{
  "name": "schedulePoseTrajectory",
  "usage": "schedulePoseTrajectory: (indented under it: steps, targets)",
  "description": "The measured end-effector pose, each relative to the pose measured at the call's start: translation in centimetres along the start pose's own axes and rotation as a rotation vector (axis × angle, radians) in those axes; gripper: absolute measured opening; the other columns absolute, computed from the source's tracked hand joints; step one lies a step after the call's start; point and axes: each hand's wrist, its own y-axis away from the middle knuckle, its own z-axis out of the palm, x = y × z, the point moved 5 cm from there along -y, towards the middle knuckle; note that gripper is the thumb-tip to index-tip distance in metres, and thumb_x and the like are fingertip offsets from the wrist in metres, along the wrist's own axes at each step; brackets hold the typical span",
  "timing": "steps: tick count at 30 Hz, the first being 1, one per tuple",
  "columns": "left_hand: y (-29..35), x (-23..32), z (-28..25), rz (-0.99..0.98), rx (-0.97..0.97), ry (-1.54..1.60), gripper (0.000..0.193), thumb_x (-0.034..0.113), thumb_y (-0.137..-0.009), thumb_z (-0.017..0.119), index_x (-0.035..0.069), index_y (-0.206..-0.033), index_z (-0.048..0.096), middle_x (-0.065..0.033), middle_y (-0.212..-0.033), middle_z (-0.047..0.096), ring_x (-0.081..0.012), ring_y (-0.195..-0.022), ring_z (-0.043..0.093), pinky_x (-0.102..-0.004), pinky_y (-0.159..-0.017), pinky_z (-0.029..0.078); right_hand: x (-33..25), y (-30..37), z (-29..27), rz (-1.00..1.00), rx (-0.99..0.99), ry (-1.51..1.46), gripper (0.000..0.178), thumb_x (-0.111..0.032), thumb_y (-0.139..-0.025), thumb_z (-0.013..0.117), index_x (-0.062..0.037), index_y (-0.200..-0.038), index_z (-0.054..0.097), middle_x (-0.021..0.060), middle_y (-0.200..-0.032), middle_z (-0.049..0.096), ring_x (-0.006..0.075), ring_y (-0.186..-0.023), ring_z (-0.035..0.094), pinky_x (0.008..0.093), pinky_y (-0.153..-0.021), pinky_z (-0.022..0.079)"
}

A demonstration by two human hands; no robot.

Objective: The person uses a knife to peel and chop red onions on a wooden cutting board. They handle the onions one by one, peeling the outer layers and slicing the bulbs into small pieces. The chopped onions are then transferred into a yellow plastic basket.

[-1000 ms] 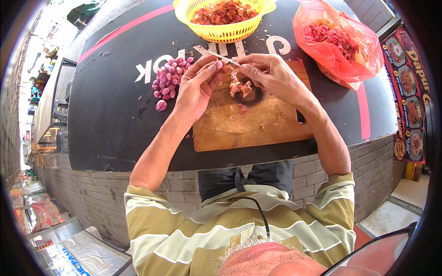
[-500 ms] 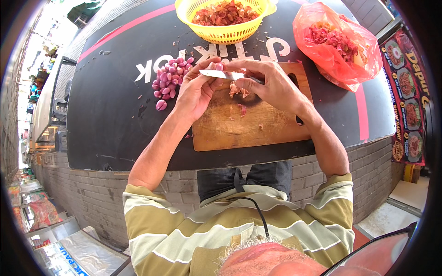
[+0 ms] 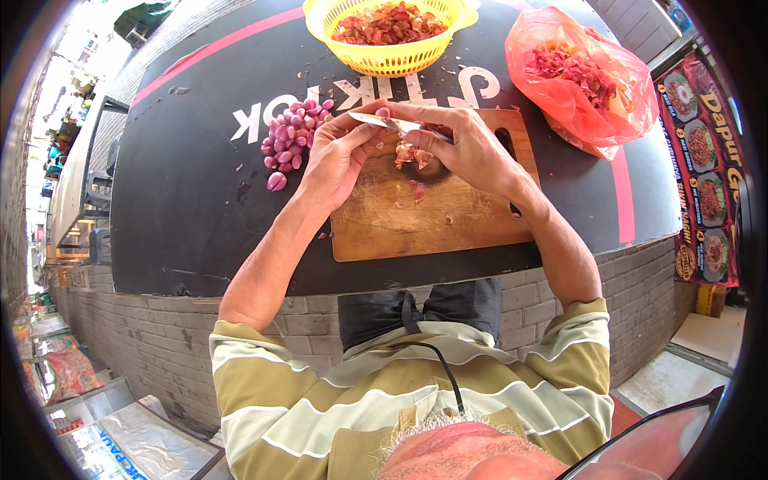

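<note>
Both of my hands meet above the far edge of a wooden cutting board. My left hand is closed, its fingertips pinching a small shallot. In my right hand is a small knife, its blade pointing left against the shallot; the handle is mostly hidden in my fingers. Below them, shallot skins lie on the board, with a few scraps nearer me. Left of my left hand sits a pile of peeled purple shallots on the black table.
At the far side stands a yellow plastic basket holding reddish-brown skins or unpeeled shallots. A red plastic bag with shallot skins in it lies right of the board. A banner with food pictures hangs beyond the table's right edge.
The knife blade has tilted, its tip now higher and closer to my left fingers. My hands stay in nearly the same place; the whole view has shifted slightly.
</note>
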Motion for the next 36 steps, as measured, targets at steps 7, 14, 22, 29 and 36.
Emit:
schedulePoseTrajectory:
  steps: [7, 14, 22, 29, 36]
  targets:
    - [-0.1, 0.4, 0.1, -0.024, -0.091, -0.163, 0.028, 0.002, -0.093, 0.063, -0.005, -0.12, 0.064, -0.013, -0.11, 0.07, -0.0186, -0.097, 0.07, -0.0338, -0.09, 0.059, 0.6, 0.1, 0.0, -0.063, 0.014, 0.043, 0.041, -0.011, -0.094, 0.064, -0.007, -0.134, 0.059, 0.0091, -0.103, 0.073, 0.0104, -0.078, 0.061, 0.0292, -0.077, 0.053]
    - [-0.1, 0.5, 0.0, 0.042, -0.093, -0.264, 0.026, -0.001, -0.092, 0.062, -0.003, -0.118, 0.066, -0.0121, -0.106, 0.072, -0.0171, -0.095, 0.07, -0.0315, -0.09, 0.058, 0.7, 0.0, 0.1, -0.074, 0.009, 0.13, 0.036, -0.011, -0.095, 0.064, -0.0062, -0.131, 0.062, 0.0122, -0.115, 0.072, 0.0102, -0.087, 0.064, 0.0287, -0.078, 0.054]
    - [-0.1, 0.5, 0.3, 0.03, -0.097, -0.26, 0.025, 0.002, -0.094, 0.062, -0.002, -0.118, 0.067, -0.0099, -0.106, 0.072, -0.014, -0.095, 0.068, -0.0271, -0.089, 0.054, 1.4, 0.0, 0.3, -0.046, 0.082, -0.017, 0.033, -0.011, -0.096, 0.062, -0.0079, -0.128, 0.064, 0.0129, -0.097, 0.073, 0.0121, -0.077, 0.067, 0.028, -0.07, 0.053]
    - [-0.3, 0.6, -0.3, 0.013, -0.092, -0.255, 0.025, 0.004, -0.096, 0.06, -0.003, -0.12, 0.065, -0.0114, -0.109, 0.07, -0.0167, -0.1, 0.068, -0.0302, -0.093, 0.055, 0.6, -0.1, -0.1, -0.004, -0.021, -0.138, 0.036, -0.011, -0.098, 0.06, -0.0039, -0.133, 0.06, 0.0065, -0.097, 0.071, 0.0052, -0.083, 0.061, 0.0249, -0.075, 0.053]
    - [-0.2, 0.1, -0.2, -0.02, -0.103, -0.143, 0.024, 0.002, -0.097, 0.057, -0.003, -0.118, 0.066, -0.0115, -0.107, 0.071, -0.0165, -0.098, 0.068, -0.0282, -0.09, 0.056, 1.0, 0.0, 0.6, -0.049, 0.046, 0.047, 0.038, -0.009, -0.095, 0.063, -0.0043, -0.133, 0.06, 0.0127, -0.108, 0.072, 0.0088, -0.085, 0.063, 0.0272, -0.076, 0.054]
